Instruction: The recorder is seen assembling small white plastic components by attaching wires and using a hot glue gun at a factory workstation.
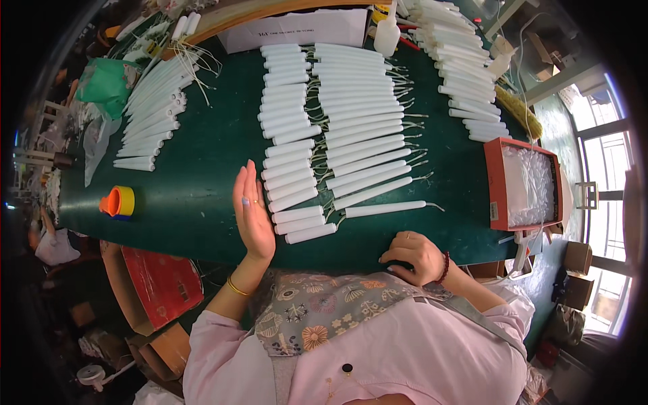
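My left hand (254, 214) is held flat, its fingers stretched and pressed together, along the left ends of a column of short white tubes (289, 183). Thin pale wires lead from these to a second column of longer, tapered white candle-like tubes (364, 145), with wire ends at their right tips. One long tube (385, 209) lies nearest to me, a little apart from the others. By the table's near edge, my right hand (417, 258) is curled with its knuckles up. Something dark shows between its thumb and fingers, too hidden to name.
The green table (223, 145) carries more white tubes (152, 125) at left and a pile (466, 74) at far right. An orange and yellow tape roll (121, 201) sits left. A red box (498, 182) with clear plastic stands right; a white bottle (387, 35) stands behind.
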`<state>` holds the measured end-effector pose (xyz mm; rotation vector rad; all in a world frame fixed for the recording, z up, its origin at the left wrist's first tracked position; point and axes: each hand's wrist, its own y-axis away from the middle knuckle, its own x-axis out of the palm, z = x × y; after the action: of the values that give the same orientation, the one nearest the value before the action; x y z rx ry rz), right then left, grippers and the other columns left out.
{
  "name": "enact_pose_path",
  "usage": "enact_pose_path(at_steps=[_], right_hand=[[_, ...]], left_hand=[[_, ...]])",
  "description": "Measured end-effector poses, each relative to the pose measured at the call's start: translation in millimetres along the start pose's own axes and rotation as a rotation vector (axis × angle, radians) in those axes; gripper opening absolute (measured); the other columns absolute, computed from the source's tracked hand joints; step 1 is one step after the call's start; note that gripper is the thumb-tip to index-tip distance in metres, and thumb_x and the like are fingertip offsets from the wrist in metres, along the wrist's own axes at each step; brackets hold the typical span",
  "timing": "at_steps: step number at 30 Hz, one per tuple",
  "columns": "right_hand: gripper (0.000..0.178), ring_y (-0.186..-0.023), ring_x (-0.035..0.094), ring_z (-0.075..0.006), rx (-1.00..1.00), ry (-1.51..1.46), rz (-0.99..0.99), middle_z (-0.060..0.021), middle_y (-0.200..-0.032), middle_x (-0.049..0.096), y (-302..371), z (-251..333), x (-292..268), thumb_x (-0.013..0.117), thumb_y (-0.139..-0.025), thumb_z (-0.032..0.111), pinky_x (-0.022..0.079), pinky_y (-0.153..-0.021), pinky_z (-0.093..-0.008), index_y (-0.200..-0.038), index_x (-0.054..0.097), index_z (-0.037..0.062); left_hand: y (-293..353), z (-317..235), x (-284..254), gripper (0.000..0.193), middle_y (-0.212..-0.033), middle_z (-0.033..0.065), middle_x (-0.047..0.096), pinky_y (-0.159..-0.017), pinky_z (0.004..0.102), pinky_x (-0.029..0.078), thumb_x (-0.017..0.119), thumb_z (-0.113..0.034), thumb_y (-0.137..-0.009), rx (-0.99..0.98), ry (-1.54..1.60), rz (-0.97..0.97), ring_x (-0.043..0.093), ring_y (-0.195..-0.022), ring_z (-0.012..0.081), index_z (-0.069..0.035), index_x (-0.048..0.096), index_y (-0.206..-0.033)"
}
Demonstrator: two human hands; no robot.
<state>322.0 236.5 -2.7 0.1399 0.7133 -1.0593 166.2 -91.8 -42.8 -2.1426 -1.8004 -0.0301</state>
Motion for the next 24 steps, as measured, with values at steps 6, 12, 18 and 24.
enact_pose_path(at_steps=[6,12,18,24], right_hand=[[0.025,-0.084,0.064,-0.0335,-0.004,-0.017,0.014,-0.0118,-0.088,0.067,-2,1,-3,0.080,-0.076,0.003,0.054,-0.077,-0.0438,-0.100,0.074,0.0062],[0.018,-0.081,0.064,-0.0319,-0.023,-0.018,-0.113,-0.0088,-0.087,0.066,2,-4,4,0.076,-0.080,0.001,0.053,-0.073,-0.0445,-0.097,0.074,0.0059],[0.020,-0.075,0.068,-0.0251,0.178,0.598,-0.658,-0.0061,-0.090,0.075,44,28,-64,0.075,-0.081,-0.005,0.052,-0.071,-0.0384,-0.096,0.079,0.0076],[0.022,-0.091,0.068,-0.0236,0.750,1.088,-1.031,-0.0070,-0.102,0.072,106,21,-103,0.083,-0.085,0.009,0.052,-0.084,-0.0369,-0.107,0.078,0.0081]], left_hand=[[-2,1,-1,0.057,-0.174,0.0212,0.027,-0.132,0.0453,0.014,0.034,-0.030,-0.116,-0.023,0.026,-0.030,0.022,-0.163,0.0319,0.001,0.029,-0.164],[-81,-8,8,0.057,-0.171,0.0138,0.035,-0.131,0.0433,0.017,0.046,-0.030,-0.115,-0.159,-0.004,-0.052,0.026,-0.161,0.0259,-0.003,0.035,-0.164],[-94,-49,48,0.038,-0.147,0.0133,0.061,-0.111,0.0412,0.045,0.066,-0.002,-0.099,0.286,-0.615,0.396,0.060,-0.132,0.0247,0.002,0.062,-0.137],[-24,-32,194,0.039,-0.121,0.0149,0.066,-0.090,0.0406,0.055,0.078,-0.004,-0.087,0.445,-0.790,1.142,0.066,-0.108,0.0347,0.000,0.070,-0.125]])
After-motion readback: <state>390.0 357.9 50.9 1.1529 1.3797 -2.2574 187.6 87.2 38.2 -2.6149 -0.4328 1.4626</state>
